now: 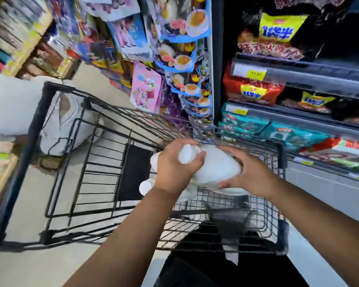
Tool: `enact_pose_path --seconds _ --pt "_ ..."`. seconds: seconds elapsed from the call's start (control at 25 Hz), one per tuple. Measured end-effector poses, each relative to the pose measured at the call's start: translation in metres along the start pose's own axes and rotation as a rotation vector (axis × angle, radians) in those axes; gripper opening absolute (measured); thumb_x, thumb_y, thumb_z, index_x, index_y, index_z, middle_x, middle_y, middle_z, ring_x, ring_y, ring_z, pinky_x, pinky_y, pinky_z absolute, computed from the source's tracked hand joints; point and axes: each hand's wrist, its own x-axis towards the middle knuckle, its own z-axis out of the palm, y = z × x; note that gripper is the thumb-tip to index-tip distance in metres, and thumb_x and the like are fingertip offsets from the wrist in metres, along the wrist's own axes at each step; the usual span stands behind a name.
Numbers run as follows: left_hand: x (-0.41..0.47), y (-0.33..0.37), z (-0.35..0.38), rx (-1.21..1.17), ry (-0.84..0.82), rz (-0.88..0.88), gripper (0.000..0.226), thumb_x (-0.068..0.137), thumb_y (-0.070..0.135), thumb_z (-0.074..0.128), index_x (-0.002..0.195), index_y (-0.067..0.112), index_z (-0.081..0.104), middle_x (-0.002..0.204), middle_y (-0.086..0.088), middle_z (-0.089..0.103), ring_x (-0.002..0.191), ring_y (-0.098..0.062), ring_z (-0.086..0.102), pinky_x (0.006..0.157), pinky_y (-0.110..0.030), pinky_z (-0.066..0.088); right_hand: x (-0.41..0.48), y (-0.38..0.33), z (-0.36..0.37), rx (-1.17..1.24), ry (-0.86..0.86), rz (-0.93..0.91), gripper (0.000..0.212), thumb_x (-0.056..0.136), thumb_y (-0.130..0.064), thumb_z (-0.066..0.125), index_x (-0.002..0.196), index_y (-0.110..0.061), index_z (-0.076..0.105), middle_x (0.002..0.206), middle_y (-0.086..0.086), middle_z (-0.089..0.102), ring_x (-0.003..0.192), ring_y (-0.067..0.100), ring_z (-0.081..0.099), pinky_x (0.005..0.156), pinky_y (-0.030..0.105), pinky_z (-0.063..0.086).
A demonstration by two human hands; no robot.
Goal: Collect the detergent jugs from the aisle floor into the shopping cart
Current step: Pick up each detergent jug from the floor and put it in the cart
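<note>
A white detergent jug (214, 166) lies on its side in both my hands, held over the inside of the black wire shopping cart (104, 162). My left hand (174, 164) grips its neck end, just below the white cap. My right hand (249, 172) cups the jug's body from the right. Under my left wrist, a second white jug (146, 186) lies in the cart with its cap toward me; most of it is hidden by my arm.
Shelves of snack packets (278, 59) rise close on the right, against the cart's right side. Hanging toy packs (147, 90) sit ahead. Large white sacks (15, 104) stand on the floor left of the cart. Pale aisle floor (39, 262) lies at lower left.
</note>
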Motion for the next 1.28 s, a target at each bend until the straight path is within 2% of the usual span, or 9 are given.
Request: enact_pose_path --seconds 0.2,0.32,0.44,0.52,0.76,0.84,0.96,1.2,1.28 --pt "0.034 -0.06 0.032 0.011 -0.038 0.013 0.03 0.075 0.019 0.08 0.084 0.039 0.059 0.092 0.015 0.065 0.088 0.014 0.053 0.081 -0.006 0.038 0.044 0.052 0.021 0.12 0.022 0.092 0.09 0.047 -0.026 0.093 0.119 -0.053 0.047 0.126 -0.015 0.053 0.114 0.011 0.053 0.094 0.025 0.045" --pt "0.048 -0.086 0.057 0.016 -0.047 0.064 0.024 0.076 0.021 0.079 0.088 0.032 0.061 0.093 0.011 0.066 0.091 0.005 0.057 0.083 -0.006 0.037 0.064 0.081 0.023 0.139 0.036 0.131 0.094 0.047 -0.025 0.093 0.126 -0.05 0.047 0.126 -0.017 0.054 0.112 0.006 0.054 0.096 0.026 0.047" --pt "0.056 -0.107 0.083 0.01 -0.052 0.128 0.023 0.075 0.03 0.075 0.091 0.033 0.059 0.098 0.005 0.069 0.096 -0.008 0.061 0.088 -0.015 0.042 0.075 0.104 0.019 0.126 0.066 0.143 0.091 0.055 -0.012 0.09 0.13 -0.039 0.045 0.114 -0.025 0.053 0.1 -0.006 0.054 0.082 0.005 0.044" --pt "0.062 -0.117 0.095 0.025 -0.055 0.139 0.021 0.075 0.035 0.073 0.092 0.033 0.059 0.1 0.005 0.069 0.098 -0.01 0.061 0.09 -0.02 0.043 0.085 0.112 0.017 0.1 0.074 0.132 0.088 0.06 -0.007 0.088 0.128 -0.041 0.043 0.11 -0.028 0.05 0.098 -0.003 0.053 0.076 0.0 0.041" --pt "0.083 -0.13 0.113 0.051 0.013 0.174 0.024 0.076 0.028 0.077 0.094 0.028 0.061 0.097 0.008 0.067 0.094 -0.008 0.061 0.088 -0.023 0.046 0.11 0.136 0.021 0.118 0.125 0.087 0.088 0.062 -0.012 0.086 0.124 -0.055 0.043 0.13 -0.01 0.052 0.117 0.015 0.051 0.101 0.033 0.044" --pt "0.084 -0.127 0.116 0.073 -0.011 0.21 0.027 0.074 0.028 0.079 0.095 0.025 0.063 0.097 0.009 0.064 0.094 -0.007 0.059 0.089 -0.02 0.045 0.11 0.142 0.018 0.125 0.125 0.062 0.088 0.062 -0.011 0.086 0.125 -0.055 0.042 0.132 -0.009 0.052 0.119 0.015 0.051 0.102 0.033 0.044" --pt "0.069 -0.126 0.125 0.137 -0.068 0.335 0.033 0.071 0.024 0.081 0.097 0.012 0.065 0.098 0.005 0.06 0.095 -0.002 0.052 0.088 -0.002 0.033 0.098 0.152 0.012 0.042 0.141 0.079 0.092 0.062 -0.012 0.087 0.128 -0.055 0.041 0.135 -0.007 0.048 0.122 0.016 0.047 0.103 0.029 0.041" --pt "0.04 -0.132 0.12 0.183 -0.16 0.336 0.036 0.072 0.027 0.076 0.1 0.009 0.063 0.103 -0.011 0.065 0.1 -0.011 0.054 0.093 -0.006 0.034 0.082 0.161 0.024 -0.106 0.119 0.089 0.097 0.063 -0.026 0.086 0.137 -0.056 0.031 0.129 -0.01 0.044 0.125 0.022 0.04 0.107 0.047 0.036" --pt "0.038 -0.126 0.112 0.214 -0.223 0.313 0.039 0.072 0.03 0.075 0.104 0.011 0.063 0.107 -0.008 0.064 0.102 -0.011 0.052 0.092 -0.002 0.031 0.074 0.154 0.024 -0.1 0.148 0.127 0.098 0.064 -0.025 0.086 0.14 -0.054 0.03 0.132 -0.008 0.043 0.125 0.022 0.042 0.107 0.042 0.037"
